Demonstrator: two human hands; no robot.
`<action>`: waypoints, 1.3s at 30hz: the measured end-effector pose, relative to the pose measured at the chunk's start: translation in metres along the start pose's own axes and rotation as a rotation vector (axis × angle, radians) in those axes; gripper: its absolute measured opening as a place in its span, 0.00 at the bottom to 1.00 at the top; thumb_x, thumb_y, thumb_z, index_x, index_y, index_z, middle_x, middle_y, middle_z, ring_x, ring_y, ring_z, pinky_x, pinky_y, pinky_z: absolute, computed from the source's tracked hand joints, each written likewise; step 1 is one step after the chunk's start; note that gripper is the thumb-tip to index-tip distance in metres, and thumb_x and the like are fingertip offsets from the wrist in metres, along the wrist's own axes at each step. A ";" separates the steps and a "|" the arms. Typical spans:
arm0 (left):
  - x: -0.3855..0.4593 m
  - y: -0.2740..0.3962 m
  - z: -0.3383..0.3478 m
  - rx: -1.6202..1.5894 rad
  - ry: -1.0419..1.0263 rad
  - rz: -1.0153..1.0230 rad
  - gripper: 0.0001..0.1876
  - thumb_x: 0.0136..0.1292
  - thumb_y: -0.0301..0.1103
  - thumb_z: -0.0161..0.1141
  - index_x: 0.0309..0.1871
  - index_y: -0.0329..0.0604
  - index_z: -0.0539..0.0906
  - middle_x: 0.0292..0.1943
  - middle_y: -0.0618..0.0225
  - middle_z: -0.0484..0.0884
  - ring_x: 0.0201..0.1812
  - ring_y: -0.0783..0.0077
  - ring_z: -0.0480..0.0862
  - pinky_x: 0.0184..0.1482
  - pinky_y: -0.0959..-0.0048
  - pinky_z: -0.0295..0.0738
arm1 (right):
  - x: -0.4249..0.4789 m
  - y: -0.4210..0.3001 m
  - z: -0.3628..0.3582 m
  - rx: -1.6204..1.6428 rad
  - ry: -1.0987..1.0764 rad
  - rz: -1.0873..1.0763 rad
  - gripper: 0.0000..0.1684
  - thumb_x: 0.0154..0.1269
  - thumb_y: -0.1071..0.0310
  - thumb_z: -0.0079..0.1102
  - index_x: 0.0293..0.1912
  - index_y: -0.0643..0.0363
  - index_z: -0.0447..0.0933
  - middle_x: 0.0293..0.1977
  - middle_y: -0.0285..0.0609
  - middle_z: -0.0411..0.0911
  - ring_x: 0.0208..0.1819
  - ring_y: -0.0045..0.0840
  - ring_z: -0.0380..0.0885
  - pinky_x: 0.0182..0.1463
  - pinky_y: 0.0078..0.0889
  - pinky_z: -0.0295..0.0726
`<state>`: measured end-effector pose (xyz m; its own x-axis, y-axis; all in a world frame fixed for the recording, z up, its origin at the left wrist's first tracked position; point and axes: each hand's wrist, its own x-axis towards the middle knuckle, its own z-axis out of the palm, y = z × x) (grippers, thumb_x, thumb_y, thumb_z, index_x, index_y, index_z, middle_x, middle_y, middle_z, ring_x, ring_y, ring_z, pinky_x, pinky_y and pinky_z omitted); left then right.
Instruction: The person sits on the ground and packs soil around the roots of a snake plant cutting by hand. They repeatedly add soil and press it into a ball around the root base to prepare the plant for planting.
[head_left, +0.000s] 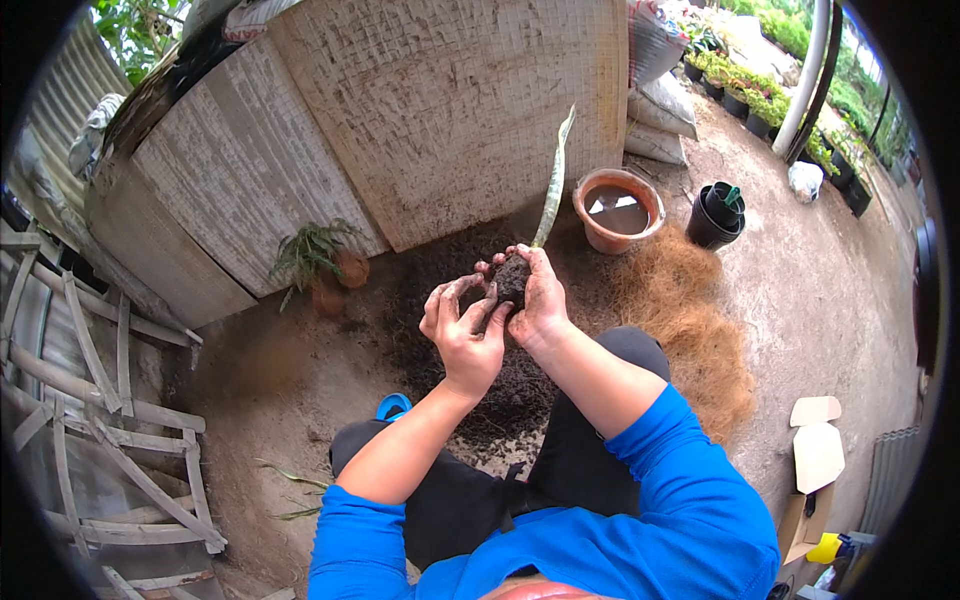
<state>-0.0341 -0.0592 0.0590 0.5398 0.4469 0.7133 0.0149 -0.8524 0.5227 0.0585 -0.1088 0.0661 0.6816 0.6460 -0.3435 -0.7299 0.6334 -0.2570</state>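
Between my hands is a dark, moist clump of soil (512, 279) at the base of a snake plant leaf (553, 187). The single mottled green leaf rises upward from it, slightly curved. My right hand (541, 294) grips the clump from the right, its thumb near the leaf's base. On the left side, my left hand (466, 324) cups the clump with bent, soil-coated fingers. Below both hands a heap of dark potting soil (502, 409) spreads over the ground between my knees.
Brown coir fibre (694, 330) lies to the right. Beyond it stand a terracotta-coloured pot of murky water (619, 214) and stacked black nursery pots (715, 217). A fern (311, 255) sits by the woven wall panels (480, 112). Wooden slats (112, 405) stand left; cut leaves (296, 487) lie near my left knee.
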 end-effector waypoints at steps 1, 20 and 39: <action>-0.001 -0.003 0.001 -0.018 -0.021 -0.014 0.13 0.42 0.30 0.67 0.34 0.42 0.84 0.42 0.67 0.77 0.49 0.64 0.70 0.51 0.65 0.61 | 0.001 -0.001 -0.001 -0.014 -0.007 -0.006 0.07 0.62 0.63 0.46 0.34 0.56 0.66 0.27 0.41 0.70 0.33 0.35 0.73 0.37 0.37 0.76; 0.013 0.001 -0.009 -0.121 -0.025 -0.044 0.09 0.43 0.28 0.67 0.32 0.40 0.84 0.43 0.64 0.80 0.49 0.62 0.73 0.53 0.66 0.66 | -0.012 0.008 0.002 -0.139 0.008 -0.016 0.05 0.61 0.69 0.46 0.36 0.59 0.66 0.29 0.43 0.71 0.30 0.30 0.73 0.36 0.33 0.76; 0.005 0.000 -0.015 -0.107 -0.041 -0.070 0.09 0.46 0.29 0.66 0.33 0.43 0.84 0.53 0.63 0.74 0.58 0.60 0.63 0.59 0.65 0.58 | -0.013 -0.007 0.008 -0.203 -0.270 0.042 0.13 0.59 0.58 0.52 0.37 0.58 0.69 0.31 0.41 0.73 0.33 0.31 0.75 0.40 0.36 0.77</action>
<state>-0.0439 -0.0535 0.0693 0.5750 0.4909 0.6545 -0.0352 -0.7844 0.6192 0.0553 -0.1183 0.0790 0.6199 0.7766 -0.1129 -0.7347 0.5238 -0.4312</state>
